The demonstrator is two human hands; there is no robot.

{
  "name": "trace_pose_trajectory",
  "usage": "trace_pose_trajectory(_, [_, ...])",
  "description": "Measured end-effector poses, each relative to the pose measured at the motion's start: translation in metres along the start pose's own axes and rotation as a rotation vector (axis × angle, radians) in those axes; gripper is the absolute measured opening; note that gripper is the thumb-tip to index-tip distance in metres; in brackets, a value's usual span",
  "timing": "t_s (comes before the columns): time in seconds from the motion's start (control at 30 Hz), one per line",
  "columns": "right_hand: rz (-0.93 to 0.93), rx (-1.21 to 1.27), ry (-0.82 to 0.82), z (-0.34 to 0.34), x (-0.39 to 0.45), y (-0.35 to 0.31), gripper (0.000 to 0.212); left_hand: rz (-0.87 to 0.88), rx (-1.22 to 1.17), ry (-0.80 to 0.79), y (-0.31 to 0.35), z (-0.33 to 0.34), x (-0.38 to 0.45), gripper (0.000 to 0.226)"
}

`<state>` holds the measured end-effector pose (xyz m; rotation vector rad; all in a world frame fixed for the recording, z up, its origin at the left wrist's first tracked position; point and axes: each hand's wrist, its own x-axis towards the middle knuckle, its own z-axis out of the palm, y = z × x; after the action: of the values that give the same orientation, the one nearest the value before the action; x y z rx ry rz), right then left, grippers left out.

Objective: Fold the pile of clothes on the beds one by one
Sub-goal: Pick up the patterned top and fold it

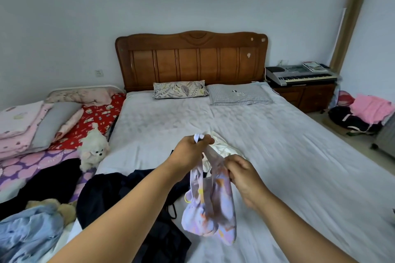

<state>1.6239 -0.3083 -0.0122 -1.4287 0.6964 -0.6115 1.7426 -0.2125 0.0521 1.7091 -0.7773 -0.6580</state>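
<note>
A small lilac patterned garment (210, 205) hangs in the air above the white bed (299, 166). My left hand (191, 151) pinches its upper edge, raised a little higher. My right hand (242, 174) grips another part of the same garment just to the right and lower. Under my left arm a pile of dark navy clothes (132, 196) lies on the bed's left side. A crumpled white garment (222, 145) lies on the sheet behind my hands.
The left bed carries black clothing (49, 181), a light blue garment (27, 232), a white plush dog (94, 149) and folded pink bedding (19, 126). Two pillows (180, 88) lie by the wooden headboard. A keyboard (301, 74) sits on a cabinet; pink clothes (372, 109) are piled far right.
</note>
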Motion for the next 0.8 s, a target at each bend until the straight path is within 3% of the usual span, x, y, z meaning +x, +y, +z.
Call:
trace_pose_trajectory(0.1, [0.026, 0.097, 0.003, 0.003, -0.001, -0.002, 0.018, -0.014, 0.033, 0.011, -0.006, -0.007, -0.004, 0.029])
trace_pose_trajectory(0.17, [-0.009, 0.032, -0.119, 0.001, -0.004, -0.005, 0.025, -0.049, 0.007, 0.037, -0.008, -0.006, -0.007, 0.032])
trace_pose_trajectory(0.23, [-0.068, -0.236, -0.25, -0.004, -0.007, -0.007, 0.04, -0.065, 0.002, 0.078, -0.007, -0.003, -0.009, 0.034])
trace_pose_trajectory(0.33, [-0.239, -0.722, -0.238, -0.016, -0.004, -0.002, 0.023, -0.074, 0.038, 0.143, -0.004, 0.001, -0.01, 0.037])
trace_pose_trajectory(0.4, [-0.336, -0.864, -0.234, -0.028, -0.003, 0.007, 0.027, -0.071, 0.031, 0.202, -0.001, 0.002, -0.012, 0.04])
trace_pose_trajectory(0.5, [-0.31, -0.887, -0.19, -0.045, -0.006, 0.017, 0.036, -0.065, -0.001, 0.268, 0.006, 0.003, -0.013, 0.041])
trace_pose_trajectory(0.67, [-0.256, -1.052, 0.012, -0.059, -0.01, 0.013, 0.008, -0.039, -0.072, 0.302, 0.012, 0.014, -0.015, 0.037])
trace_pose_trajectory(0.73, [-0.256, -1.219, 0.147, -0.062, -0.011, 0.007, 0.013, -0.014, -0.087, 0.313, 0.013, 0.017, -0.015, 0.035])
trace_pose_trajectory(0.8, [-0.221, -1.129, 0.174, -0.064, -0.008, 0.003, 0.012, 0.015, -0.111, 0.314, 0.015, 0.019, -0.015, 0.033])
